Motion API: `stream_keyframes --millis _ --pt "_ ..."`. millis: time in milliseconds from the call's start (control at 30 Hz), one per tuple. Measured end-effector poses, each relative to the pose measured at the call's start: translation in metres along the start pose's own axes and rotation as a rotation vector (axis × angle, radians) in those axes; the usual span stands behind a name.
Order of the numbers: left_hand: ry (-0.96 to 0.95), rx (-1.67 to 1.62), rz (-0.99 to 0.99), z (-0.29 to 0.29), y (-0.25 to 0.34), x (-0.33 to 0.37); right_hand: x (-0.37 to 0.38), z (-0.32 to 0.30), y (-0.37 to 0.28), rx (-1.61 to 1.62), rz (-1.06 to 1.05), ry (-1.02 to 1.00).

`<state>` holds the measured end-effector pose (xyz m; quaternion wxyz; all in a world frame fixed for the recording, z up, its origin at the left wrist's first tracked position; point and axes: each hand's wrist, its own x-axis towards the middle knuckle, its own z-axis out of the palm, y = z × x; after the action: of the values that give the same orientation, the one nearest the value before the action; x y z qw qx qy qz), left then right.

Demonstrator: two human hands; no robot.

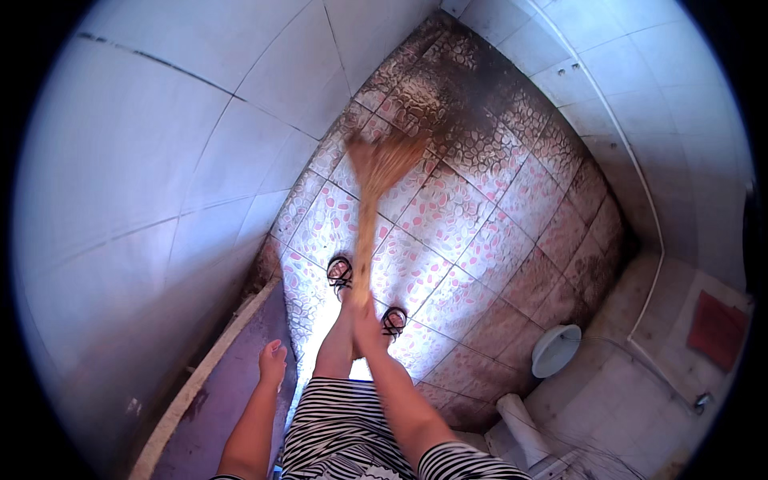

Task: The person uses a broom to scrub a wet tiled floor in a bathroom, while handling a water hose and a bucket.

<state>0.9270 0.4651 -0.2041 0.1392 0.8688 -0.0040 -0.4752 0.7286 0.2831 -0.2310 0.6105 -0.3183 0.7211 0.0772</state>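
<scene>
My right hand (365, 330) is closed round the handle of a straw broom (369, 228), which points away from me over the tiled floor. The fanned bristles of the broom are a little blurred and lie over the tiles near the left wall. At my left side, my left hand (273, 365) hangs beside a purple door panel (248, 360). It holds nothing that I can see, and its fingers are loosely bent and apart.
Dark grime covers the far part of the patterned floor (480, 112). To the right stand a pale basin (556, 350) and a white pipe (522, 428). A thin pipe (616, 120) runs along the right wall, where a red cloth-like thing (718, 330) shows. My sandalled feet stand near the broom.
</scene>
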Motion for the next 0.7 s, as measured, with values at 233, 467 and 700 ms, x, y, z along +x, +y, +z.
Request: stream_keyframes --millis 233,467,700 --pt "0.112 0.052 0.173 -0.023 0.037 0.049 -0.002 0.102 -0.03 0.16 0.041 -0.008" --pt "0.086 -0.028 0.139 -0.023 0.077 0.064 0.164 0.031 -0.205 0.347 -0.181 0.334" --pt "0.01 -0.169 0.02 -0.022 0.076 0.058 0.128 -0.028 -0.195 0.362 -0.158 0.28"
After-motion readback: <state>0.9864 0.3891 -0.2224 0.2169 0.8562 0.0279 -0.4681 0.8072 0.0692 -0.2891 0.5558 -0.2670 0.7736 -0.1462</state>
